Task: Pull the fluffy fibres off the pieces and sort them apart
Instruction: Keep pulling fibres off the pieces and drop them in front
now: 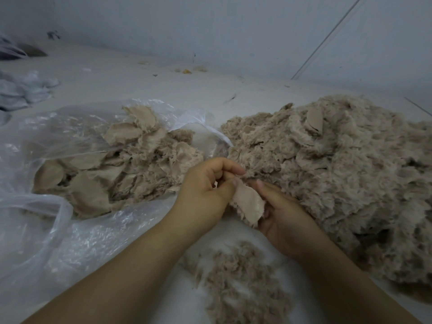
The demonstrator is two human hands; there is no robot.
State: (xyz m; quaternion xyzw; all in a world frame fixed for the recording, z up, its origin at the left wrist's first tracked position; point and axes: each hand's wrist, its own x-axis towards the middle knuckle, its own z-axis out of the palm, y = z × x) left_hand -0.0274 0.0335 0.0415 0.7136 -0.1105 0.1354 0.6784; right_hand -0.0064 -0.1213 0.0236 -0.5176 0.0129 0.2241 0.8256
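- Left hand [205, 190]: fingers curled, thumb and forefinger pinching the upper end of the beige piece [247, 203].
- Right hand [284, 215]: palm up, fingers half curled, cradling the piece from beneath and gripping its right edge.
- Piece: long axis slanted, upper end towards the far left, lower end towards the near right; smooth backing faces up, fluffy fringe at the lower edge.
- Location: between the clear plastic bag [46, 218] of pieces at the left and the fluffy heap [350, 178] at the right; loose fibres [243, 281] lie near the front edge.

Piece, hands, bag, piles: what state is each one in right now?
Piece: held between both hands, smooth side up.
Left hand: pinching the piece's top.
Right hand: gripping the piece from below.
Bag: open, holding stripped pieces.
Big pile: heaped, fluffy.
Fluff: loose, scattered near the wrists.
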